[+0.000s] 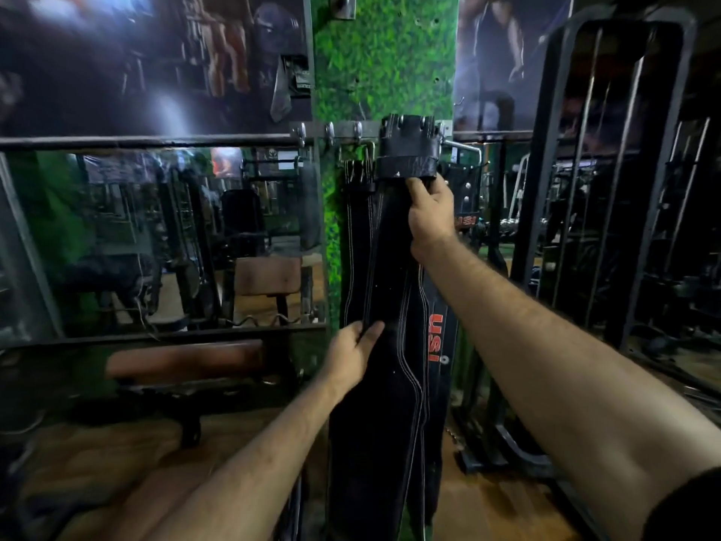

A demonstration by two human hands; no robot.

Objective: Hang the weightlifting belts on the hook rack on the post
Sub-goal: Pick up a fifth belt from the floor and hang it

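A metal hook rack (343, 131) runs across a post (384, 64) covered in green artificial grass. A wide black leather belt (386, 384) with white stitching hangs down the post, its buckle end (409, 144) looped over a hook at the rack's right. My right hand (429, 212) grips this belt just below the buckle end. My left hand (351, 351) holds the belt's left edge lower down. Behind it hangs a second black belt (439, 337) with red lettering. Narrower black straps (357, 228) hang from a hook to the left.
A mirror wall (156, 236) with a metal rail lies left of the post, and a brown padded bench (183, 361) stands below it. A black weight machine frame (608, 189) stands close on the right. The floor is wood-toned.
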